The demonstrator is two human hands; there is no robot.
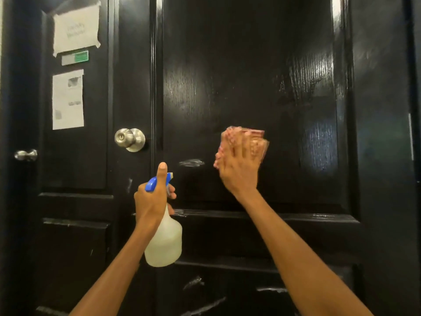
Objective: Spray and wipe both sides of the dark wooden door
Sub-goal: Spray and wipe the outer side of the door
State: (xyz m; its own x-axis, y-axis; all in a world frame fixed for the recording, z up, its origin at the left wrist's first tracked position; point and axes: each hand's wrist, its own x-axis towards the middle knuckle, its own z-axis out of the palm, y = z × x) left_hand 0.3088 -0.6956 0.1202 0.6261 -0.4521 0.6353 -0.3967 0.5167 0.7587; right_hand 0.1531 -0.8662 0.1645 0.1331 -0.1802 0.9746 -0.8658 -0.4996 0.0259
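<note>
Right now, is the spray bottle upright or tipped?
Roughly upright: the spray bottle hangs body-down from the left hand, blue nozzle on top.

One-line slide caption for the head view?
Right hand presses a pink cloth on the dark door; left hand holds a spray bottle.

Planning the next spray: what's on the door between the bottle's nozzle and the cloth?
In the head view, a white smear marks the dark door between the spray bottle nozzle and the cloth; otherwise that stretch is bare panel.
</note>
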